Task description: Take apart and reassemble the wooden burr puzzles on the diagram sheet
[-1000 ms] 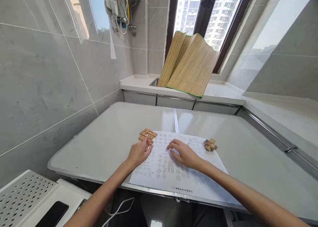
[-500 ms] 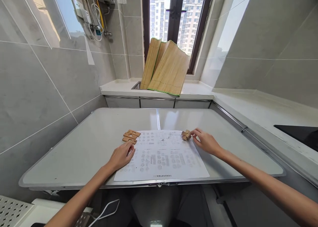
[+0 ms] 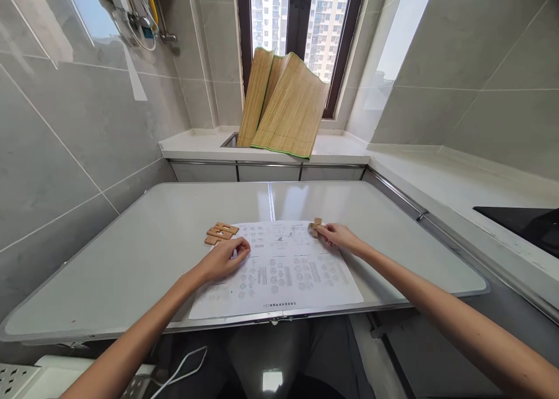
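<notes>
My right hand (image 3: 337,236) pinches a small wooden interlocking puzzle (image 3: 316,226), cross-shaped from here, by its near right side. The puzzle is at the top right corner of a printed paper sheet (image 3: 279,279). Over the sheet's left part is my left hand (image 3: 227,258), its fingers curled in loosely and nothing visible in them. Just beyond that hand, several flat wooden puzzle pieces with cut-outs (image 3: 222,232) lie side by side at the sheet's upper left corner. Small diagrams and text cover the paper.
The white folding table (image 3: 109,271) has a seam down its middle. Behind it, a folded bamboo mat (image 3: 286,108) leans on the counter before the window. A black panel (image 3: 519,227) sits on the right counter. A white cable (image 3: 186,367) hangs below the table's front edge.
My right hand now grips the wooden puzzle, which has turned to show a cross shape. My left hand has shifted right over the paper. The camera view has tilted and moved slightly.
</notes>
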`<action>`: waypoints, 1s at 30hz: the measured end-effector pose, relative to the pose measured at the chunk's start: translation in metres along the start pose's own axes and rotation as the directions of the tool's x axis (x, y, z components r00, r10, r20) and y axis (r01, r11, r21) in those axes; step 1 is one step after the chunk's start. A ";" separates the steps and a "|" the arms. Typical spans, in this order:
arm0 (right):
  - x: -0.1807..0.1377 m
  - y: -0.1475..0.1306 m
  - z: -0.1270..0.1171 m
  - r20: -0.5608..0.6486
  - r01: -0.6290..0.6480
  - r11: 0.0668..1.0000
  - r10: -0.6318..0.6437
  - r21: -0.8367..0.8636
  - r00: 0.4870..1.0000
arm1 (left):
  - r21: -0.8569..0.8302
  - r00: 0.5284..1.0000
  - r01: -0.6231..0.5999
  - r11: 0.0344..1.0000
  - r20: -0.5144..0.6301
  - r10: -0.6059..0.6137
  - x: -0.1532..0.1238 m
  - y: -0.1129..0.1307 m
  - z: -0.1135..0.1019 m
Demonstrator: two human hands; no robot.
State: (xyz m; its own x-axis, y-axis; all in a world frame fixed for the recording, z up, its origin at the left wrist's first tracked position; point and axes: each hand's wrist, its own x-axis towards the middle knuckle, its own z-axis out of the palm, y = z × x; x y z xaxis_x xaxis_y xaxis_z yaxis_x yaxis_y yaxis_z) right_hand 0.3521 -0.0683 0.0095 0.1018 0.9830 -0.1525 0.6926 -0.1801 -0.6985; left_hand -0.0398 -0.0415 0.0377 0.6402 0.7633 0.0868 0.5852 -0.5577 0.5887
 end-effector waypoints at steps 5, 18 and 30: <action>-0.007 -0.033 0.023 0.120 0.137 0.976 -0.158 0.168 0.980 | -0.276 0.986 0.093 0.957 -0.108 -0.127 0.033 0.018 0.032; 0.004 -0.094 0.065 0.402 0.015 0.671 -0.462 0.742 0.791 | -0.739 0.997 0.025 0.673 -0.034 -0.075 0.070 0.020 0.036; 0.053 -0.074 0.079 0.316 0.091 0.693 -0.437 0.715 0.842 | -0.804 0.994 0.059 0.591 -0.007 -0.109 0.095 -0.016 0.048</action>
State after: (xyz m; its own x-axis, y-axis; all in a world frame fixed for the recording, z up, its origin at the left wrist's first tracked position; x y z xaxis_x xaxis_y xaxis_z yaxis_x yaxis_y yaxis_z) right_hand 0.2492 -0.0058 -0.0021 -0.4424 0.8957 -0.0446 -0.0212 -0.0601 -0.9980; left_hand 0.0350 0.0247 -0.0019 0.5693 0.8216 0.0279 -0.0166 -0.0225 0.9996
